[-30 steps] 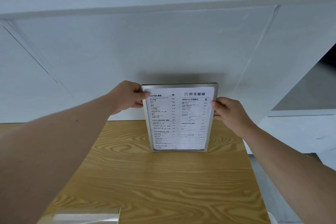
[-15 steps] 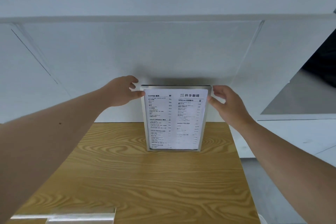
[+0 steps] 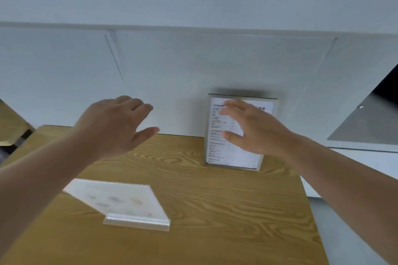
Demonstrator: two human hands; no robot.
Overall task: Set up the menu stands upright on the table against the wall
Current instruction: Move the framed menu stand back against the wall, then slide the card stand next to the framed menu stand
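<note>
A metal-framed menu stand (image 3: 217, 153) stands upright at the back right of the wooden table (image 3: 215, 211), against the white wall (image 3: 193, 60). My right hand (image 3: 252, 127) hovers in front of its page, fingers spread, holding nothing, and hides part of the print. My left hand (image 3: 114, 125) floats open over the table's back left, apart from the framed stand. A clear acrylic menu stand (image 3: 120, 202) lies flat near the table's front left, its base lip toward me.
The table's right edge drops to a grey floor (image 3: 336, 228). A white ledge (image 3: 364, 157) and a dark opening lie at the far right. Part of another wooden table (image 3: 10, 127) shows at the far left.
Both hands have let go of the framed menu and pulled back toward me. The view has swung left, bringing the flat acrylic stand into fuller view.
</note>
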